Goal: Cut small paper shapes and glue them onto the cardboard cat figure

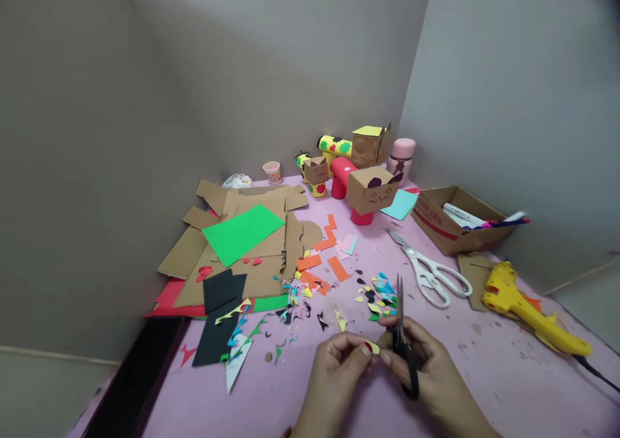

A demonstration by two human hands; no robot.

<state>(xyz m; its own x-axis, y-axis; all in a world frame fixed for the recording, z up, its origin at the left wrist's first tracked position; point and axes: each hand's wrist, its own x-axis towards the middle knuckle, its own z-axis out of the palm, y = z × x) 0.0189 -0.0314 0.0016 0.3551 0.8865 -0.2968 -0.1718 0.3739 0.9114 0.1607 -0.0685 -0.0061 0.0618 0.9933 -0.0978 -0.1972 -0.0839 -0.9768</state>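
Left hand (336,360) fingers pinching yellow scrap (372,347), right hand (426,367) gripping black scissors (402,341) beside it

Scissors: two pairs, black (403,341) and white (433,271). Glue gun (527,309): one. Cardboard box (460,221): one. Green sheet (242,232): one. Paper cup (272,171): one. Hands: two, left (334,367), right (431,367).

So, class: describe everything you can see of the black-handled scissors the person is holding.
The black-handled scissors sit in the right hand, fingers through the dark loops. The slim, metal-looking blades point up and away, closed or nearly so. They hang just above the pink table, beside a small yellow paper scrap pinched by the left hand.
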